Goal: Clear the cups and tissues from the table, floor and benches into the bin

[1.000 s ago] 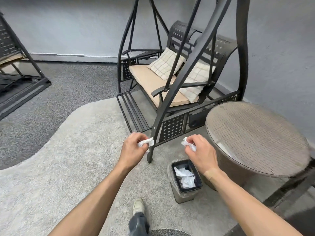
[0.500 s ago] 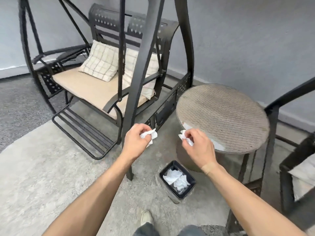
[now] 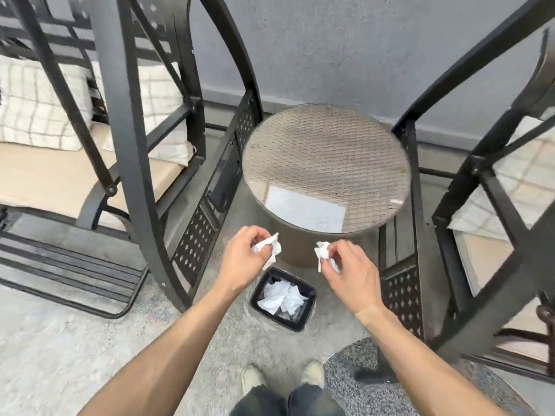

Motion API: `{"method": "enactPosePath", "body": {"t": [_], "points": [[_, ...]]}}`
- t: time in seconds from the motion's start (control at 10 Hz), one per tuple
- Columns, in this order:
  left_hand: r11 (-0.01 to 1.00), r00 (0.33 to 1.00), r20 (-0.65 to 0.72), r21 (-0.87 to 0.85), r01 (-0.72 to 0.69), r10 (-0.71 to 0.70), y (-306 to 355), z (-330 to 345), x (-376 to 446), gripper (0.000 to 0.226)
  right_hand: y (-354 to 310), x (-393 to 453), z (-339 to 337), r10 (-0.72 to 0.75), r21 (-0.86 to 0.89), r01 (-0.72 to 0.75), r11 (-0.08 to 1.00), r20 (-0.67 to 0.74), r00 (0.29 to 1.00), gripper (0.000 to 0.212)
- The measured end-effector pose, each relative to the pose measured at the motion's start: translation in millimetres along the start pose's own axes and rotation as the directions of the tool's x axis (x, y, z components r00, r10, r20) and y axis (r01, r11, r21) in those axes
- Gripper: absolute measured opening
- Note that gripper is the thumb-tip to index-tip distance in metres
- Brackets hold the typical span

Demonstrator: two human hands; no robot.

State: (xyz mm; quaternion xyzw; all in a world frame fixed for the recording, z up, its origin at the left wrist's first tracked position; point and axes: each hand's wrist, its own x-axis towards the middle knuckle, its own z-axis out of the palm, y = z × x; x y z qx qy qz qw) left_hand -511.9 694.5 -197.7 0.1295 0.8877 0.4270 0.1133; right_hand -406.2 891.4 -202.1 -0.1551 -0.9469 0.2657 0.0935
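Observation:
A small black bin [image 3: 301, 324] stands on the floor just in front of my feet, with several crumpled white tissues inside. My left hand [image 3: 243, 259] pinches a crumpled white tissue [image 3: 268, 246] above and to the left of the bin. My right hand [image 3: 350, 273] pinches another crumpled tissue [image 3: 322, 253] above and to the right of it. Both hands hover in front of the round wicker table [image 3: 327, 148], whose glass top carries no cups or tissues.
A black metal swing bench [image 3: 126, 124] with tan cushion and checked pillows stands on the left. A second swing bench [image 3: 492, 187] stands on the right. The grey wall lies behind the table. My shoes [image 3: 282, 375] are on the floor below the bin.
The view has swung right and down, so the bin now lies centred between my hands. Both hands keep their tissues and have come closer above the bin.

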Motion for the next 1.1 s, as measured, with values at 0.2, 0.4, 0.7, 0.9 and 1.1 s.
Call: {"method": "enactPosePath", "body": {"t": [0.2,0.4,0.7,0.9,1.1], "points": [[0.994,0.991,0.083,0.016,0.104,-0.105,-82,72,16,0.007,58,-1,106,0.102,-0.004,-0.102,0.995,0.143,0.985,0.009],[0.956,0.956,0.113,0.152,0.252,-0.270,-221,179,34,0.008,139,-20,253,0.222,-0.031,-0.221,0.975,0.239,0.945,0.011],[0.920,0.934,0.152,0.281,0.272,-0.323,-358,296,41,0.011,215,-45,396,0.278,-0.176,-0.232,0.957,0.317,0.907,0.015],[0.902,0.914,0.223,0.354,0.248,-0.339,-390,320,49,0.035,231,-45,422,0.318,-0.222,-0.249,0.943,0.370,0.873,0.026],[0.921,0.923,0.224,0.307,0.239,-0.313,-371,294,48,0.043,211,-36,385,0.277,-0.206,-0.209,0.956,0.394,0.877,0.038]]}}
